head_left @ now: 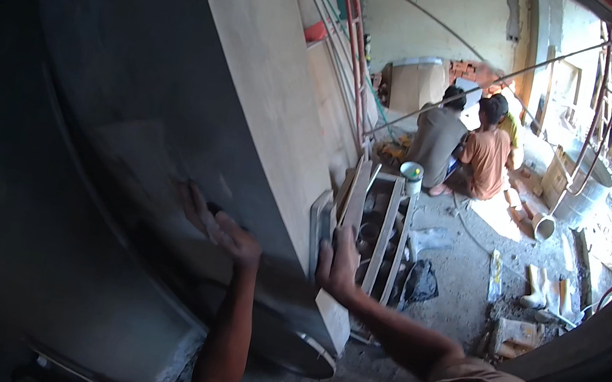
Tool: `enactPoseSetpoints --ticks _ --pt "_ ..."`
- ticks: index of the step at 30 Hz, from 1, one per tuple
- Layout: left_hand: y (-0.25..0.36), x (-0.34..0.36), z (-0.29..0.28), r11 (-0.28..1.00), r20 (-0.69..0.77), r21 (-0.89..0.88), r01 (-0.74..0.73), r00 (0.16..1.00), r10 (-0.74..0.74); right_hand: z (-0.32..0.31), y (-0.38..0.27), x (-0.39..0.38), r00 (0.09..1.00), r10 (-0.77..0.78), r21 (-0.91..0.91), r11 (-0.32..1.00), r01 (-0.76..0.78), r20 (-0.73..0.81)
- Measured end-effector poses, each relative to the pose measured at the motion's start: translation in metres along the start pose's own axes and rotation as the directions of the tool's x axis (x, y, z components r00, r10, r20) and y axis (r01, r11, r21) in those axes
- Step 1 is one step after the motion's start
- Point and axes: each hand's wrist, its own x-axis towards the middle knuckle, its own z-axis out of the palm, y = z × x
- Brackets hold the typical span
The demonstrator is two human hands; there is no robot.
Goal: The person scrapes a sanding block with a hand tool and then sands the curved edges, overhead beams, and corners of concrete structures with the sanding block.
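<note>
Low on the smooth, pale face of the pillar (259,85), by its right edge, sits a flat rectangular tool (321,222), the right hand (342,267) curled round it; the left hand (229,235), blurred and half open, is at the pillar's dark face, its grip impossible to tell; right of the lower corner, a slatted frame (400,244) lies on rough grey floor (461,288).

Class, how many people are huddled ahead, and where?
3: person in grey at left, person in orange beside them, person in yellow partly hidden behind; others may be hidden.
</note>
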Motion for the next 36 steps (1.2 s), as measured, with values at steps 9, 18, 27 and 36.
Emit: enactPoseSetpoints --ticks 9,18,27,36 --pt "0.002 0.011 0.01 0.991 -0.03 0.055 -0.126 0.991 0.128 -0.001 -0.18 0.309 0.824 -0.5 0.1 0.836 0.539 -0.265" --pt "0.003 0.008 0.01 0.993 -0.002 0.019 -0.113 0.994 0.113 0.005 -0.021 0.055 0.951 -0.256 0.082 0.959 0.273 -0.171" --pt "-0.005 0.006 0.003 0.96 0.001 0.192 -0.204 0.978 0.208 0.016 -0.13 0.217 0.925 -0.339 0.122 0.925 0.361 -0.172" --pt "-0.025 0.012 -0.004 0.963 0.063 0.112 -0.246 0.969 0.24 0.011 -0.006 0.034 0.995 -0.101 0.163 0.981 0.101 -0.012"
